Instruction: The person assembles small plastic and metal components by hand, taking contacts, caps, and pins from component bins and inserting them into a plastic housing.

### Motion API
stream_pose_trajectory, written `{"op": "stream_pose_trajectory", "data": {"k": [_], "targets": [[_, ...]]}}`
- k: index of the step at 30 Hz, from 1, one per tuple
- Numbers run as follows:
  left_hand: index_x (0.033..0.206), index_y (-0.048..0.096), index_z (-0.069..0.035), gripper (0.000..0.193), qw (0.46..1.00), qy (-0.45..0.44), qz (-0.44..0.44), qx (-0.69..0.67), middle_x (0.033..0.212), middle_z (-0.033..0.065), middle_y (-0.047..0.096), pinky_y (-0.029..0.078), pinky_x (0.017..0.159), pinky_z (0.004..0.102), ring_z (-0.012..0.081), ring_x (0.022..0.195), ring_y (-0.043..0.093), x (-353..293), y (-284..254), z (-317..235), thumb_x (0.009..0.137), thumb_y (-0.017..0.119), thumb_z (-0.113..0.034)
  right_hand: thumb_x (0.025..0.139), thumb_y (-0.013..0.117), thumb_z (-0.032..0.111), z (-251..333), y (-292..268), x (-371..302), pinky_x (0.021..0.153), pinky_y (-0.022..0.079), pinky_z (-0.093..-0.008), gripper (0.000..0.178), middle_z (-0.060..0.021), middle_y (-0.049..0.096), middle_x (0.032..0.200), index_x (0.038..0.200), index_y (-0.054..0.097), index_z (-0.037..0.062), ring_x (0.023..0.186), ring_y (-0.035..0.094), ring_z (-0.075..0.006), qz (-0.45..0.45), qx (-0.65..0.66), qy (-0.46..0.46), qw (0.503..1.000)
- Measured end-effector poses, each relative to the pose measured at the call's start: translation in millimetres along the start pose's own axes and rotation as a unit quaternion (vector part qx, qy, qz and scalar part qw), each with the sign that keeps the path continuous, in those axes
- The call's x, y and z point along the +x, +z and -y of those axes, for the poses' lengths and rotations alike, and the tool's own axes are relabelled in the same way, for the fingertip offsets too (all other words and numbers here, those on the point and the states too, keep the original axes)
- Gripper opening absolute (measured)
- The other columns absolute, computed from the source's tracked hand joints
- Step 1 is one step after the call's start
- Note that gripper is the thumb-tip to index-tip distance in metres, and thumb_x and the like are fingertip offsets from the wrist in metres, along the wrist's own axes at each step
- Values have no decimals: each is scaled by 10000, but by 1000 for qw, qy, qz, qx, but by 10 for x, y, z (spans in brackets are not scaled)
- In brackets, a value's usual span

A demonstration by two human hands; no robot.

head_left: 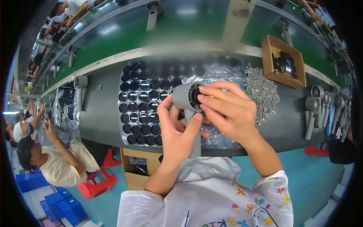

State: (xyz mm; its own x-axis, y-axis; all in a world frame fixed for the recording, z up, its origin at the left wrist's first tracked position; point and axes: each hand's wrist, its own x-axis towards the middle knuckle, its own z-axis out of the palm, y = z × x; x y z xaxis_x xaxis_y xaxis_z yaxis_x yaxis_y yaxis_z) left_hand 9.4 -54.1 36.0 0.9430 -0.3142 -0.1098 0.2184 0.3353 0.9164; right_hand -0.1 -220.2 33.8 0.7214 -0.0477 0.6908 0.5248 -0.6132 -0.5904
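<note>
A grey handheld fan (182, 99) is held up over the table edge, its handle hanging down and its round head turned to the right. My left hand (174, 138) is closed around the fan, with the thumb across the top of the handle. At the open face of the head, my right hand (236, 113) has its fingertips on a black round cap (195, 95). Those fingers partly cover the cap, so how deep it sits cannot be seen. Behind the hands lies a plastic-lined tray sheet (227, 142) with rows of black round caps (143, 118).
Right of the sheet is a pile of small grey parts (261, 92). A cardboard box (269, 64) of black pieces stands behind it. Several grey fans (312, 106) stand at the far right. A green conveyor belt (113, 38) runs beyond. A co-worker (56, 162) sits at the left.
</note>
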Motion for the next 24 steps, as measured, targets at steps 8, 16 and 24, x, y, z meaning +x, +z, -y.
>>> {"op": "stream_pose_trajectory", "data": {"k": [8,16,24], "targets": [[1446,211,-14,633,998,24,2,50,1349,207,525,663,671,313,252,969,725,-10,-17,-3,962,615,46,671,797,-25,3,-28,15,772,596,-362,301,-99,768,1059,967,798,31,973,693,-305,10,-44,-23,999],[1446,226,-4,637,999,3,11,33,1359,222,527,662,667,309,256,958,733,-4,-36,-69,951,622,59,678,800,-29,-34,-4,3,801,596,-382,290,-115,743,1071,964,772,7,963,705,-308,1,-18,-41,999],[1451,222,-3,637,999,8,8,46,1363,221,523,660,667,301,250,966,731,-12,-36,-72,956,618,53,680,795,-56,-30,2,9,790,609,-383,286,-138,748,1056,959,764,-7,935,728,-315,1,-12,-46,999]]}}
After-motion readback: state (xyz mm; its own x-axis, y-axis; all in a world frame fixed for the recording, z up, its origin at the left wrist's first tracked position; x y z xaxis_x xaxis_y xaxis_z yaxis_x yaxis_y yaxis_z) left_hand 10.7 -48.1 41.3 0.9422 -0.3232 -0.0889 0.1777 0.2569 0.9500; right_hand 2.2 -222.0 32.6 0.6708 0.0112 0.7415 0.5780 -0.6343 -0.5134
